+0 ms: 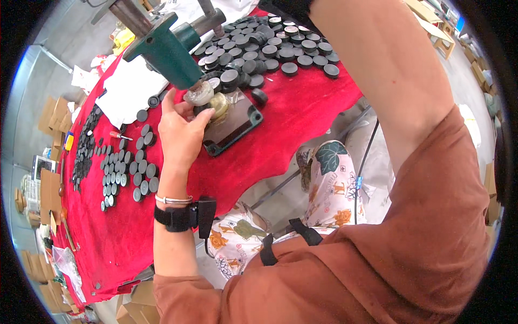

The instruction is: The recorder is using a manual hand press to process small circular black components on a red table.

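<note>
Just ahead of the left hand (181, 135) stands one green bench press (172, 56), its column rising beyond the fingers and its ram pointing down toward them. One translucent whitish pad (199, 93) sits at the lower end of the ram, beside the fingertips; one yellowish translucent piece (219, 106) lies immediately to the right of the thumb. The left thumb and forefinger stand parted and curved about the spot under the ram; whether they pinch anything there cannot be told. To the right of this hand extends the single base plate (233, 129) of the press, grey on top with green corners. The right hand lies outside the view, so its state cannot be told; only its raised arm (388, 70) shows, reaching past the upper edge.

Close to the far right corner of the base plate, one black disc (259, 96) rests apart. Farther ahead and to the right of the left hand spreads one large heap of black discs (270, 51), overlapping too closely for an exact count. Left of the hand lie one looser group of similar discs (137, 167), more than thirty, and one red-handled screwdriver (120, 135). One red cloth (286, 140) covers the bench beneath all these.
</note>
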A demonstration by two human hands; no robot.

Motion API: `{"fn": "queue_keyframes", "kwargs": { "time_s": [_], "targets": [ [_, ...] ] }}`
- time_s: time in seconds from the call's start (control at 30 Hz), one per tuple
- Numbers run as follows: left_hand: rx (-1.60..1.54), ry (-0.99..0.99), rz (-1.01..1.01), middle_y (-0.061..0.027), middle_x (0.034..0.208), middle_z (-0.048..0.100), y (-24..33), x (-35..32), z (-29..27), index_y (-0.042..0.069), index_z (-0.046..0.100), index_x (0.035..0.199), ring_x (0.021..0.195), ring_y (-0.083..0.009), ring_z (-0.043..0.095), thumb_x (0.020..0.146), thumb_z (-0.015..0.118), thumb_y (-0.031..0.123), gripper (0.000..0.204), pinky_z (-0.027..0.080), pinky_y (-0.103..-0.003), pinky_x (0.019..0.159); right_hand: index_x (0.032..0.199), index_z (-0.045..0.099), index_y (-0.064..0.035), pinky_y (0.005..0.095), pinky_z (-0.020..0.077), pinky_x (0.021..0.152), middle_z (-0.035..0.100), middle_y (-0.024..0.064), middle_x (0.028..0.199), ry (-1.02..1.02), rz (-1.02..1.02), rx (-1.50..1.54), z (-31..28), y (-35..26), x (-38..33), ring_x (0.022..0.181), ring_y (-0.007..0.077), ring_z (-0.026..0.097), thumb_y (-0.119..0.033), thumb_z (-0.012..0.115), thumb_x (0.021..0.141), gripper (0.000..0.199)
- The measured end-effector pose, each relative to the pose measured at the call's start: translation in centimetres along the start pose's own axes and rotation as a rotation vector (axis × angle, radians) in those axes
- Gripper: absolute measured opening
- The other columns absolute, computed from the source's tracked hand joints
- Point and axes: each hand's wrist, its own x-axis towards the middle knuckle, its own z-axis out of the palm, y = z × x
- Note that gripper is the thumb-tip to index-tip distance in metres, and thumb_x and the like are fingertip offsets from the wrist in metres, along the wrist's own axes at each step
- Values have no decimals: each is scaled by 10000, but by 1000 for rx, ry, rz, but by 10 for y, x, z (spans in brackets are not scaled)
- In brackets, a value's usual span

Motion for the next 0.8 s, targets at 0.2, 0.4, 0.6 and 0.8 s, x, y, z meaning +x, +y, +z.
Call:
{"fn": "queue_keyframes", "kwargs": {
  "time_s": [0.2,0.4,0.6,0.8],
  "targets": [
    [-337,-28,26,-177,1035,679,-9,6,18,-72,383,1330,921,-188,661,745,778,104,727,523,-300,790,834,644,-12,363,462,585,620,142,723,16,-30,-8,-2,-6,3,609,252,587,-151,547,842,169],
    [-364,-21,11,-174,1057,672,-15,1,18,-81,359,1347,937,-195,657,743,776,87,753,517,-297,821,832,644,-16,361,459,579,616,139,719,56,-109,-30,4,2,10,602,251,582,-144,555,839,156],
    [-327,25,15,-175,1070,670,-18,-1,18,-99,297,1389,950,-210,654,753,765,87,811,511,-301,839,880,606,-29,325,445,548,588,133,724,331,-537,-47,27,7,-14,589,217,548,-108,567,815,110],
    [-106,70,-13,-150,1036,688,-44,-15,-16,-30,516,1266,928,-238,666,770,752,167,583,521,-338,800,979,485,0,299,456,662,593,175,875,64,-38,291,-8,-33,-130,703,188,539,-26,611,744,268]
  ]
}}
